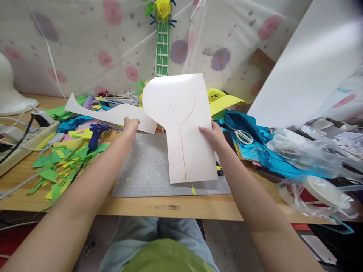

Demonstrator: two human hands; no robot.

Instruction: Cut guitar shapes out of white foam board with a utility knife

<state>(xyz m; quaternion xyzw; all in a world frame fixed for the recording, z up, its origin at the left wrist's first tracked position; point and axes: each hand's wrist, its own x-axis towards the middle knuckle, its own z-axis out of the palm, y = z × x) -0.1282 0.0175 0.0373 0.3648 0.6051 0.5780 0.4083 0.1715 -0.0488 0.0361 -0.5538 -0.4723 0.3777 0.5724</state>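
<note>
R grip [214, 133] pinches the R edge of the white sheet [188, 113]: thumb on the front, other fingers mostly hidden behind. L grip [131, 126] pinches the white offcut [109, 114], fingertips at its upper edge; hard to tell how the rest wrap round b/c the hand blocks the view.

Sheet's held tilted up over the grey cutting mat [144, 162], approx. mid-counter [127, 207]. Its L side is cut in a curve, rounded top down to a straight stem; orange line [183, 151] runs down the front. Offcut's R end is near the sheet's L edge; can't tell if they touch.

Dark item w/ yellow [219, 172] by the R forearm, mostly covered, can't ID. Scissors [244, 137] to the R: white handles show, blades hard to make out. Blue paper [272, 156] beyond, partly under clear plastic.

L side: blue glue gun [96, 136] near green/yellow scraps [53, 173], some hidden by the L forearm.

Behind: green strip w/ white strings [162, 49], lower end hidden by the sheet, yellow flower [163, 9] cut off at top. Far R, big white board [300, 64], also cut off at top.
</note>
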